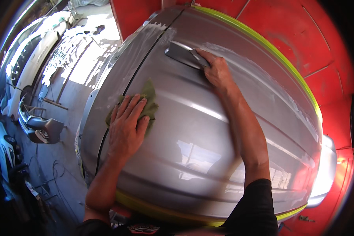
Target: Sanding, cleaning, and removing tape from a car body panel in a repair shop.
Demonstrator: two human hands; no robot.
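In front of me is a large silver vehicle panel with long raised ribs and a dark seam along its left part. My left hand lies flat with fingers stretched out over a green cloth, pressing it to the panel beside the seam. Farther up, my right hand is closed round a flat, dark grey rectangular tool with a broad face; its exact kind is not clear. The tool lies low over the panel, and I cannot tell whether it touches. Whitish smears mark the surface near it.
Yellow-green tape runs along the panel's far and near edges. Red surfaces stand beyond and to the right. On the left, a light-coloured car stands beyond a grey floor with a loose bumper and dark cables.
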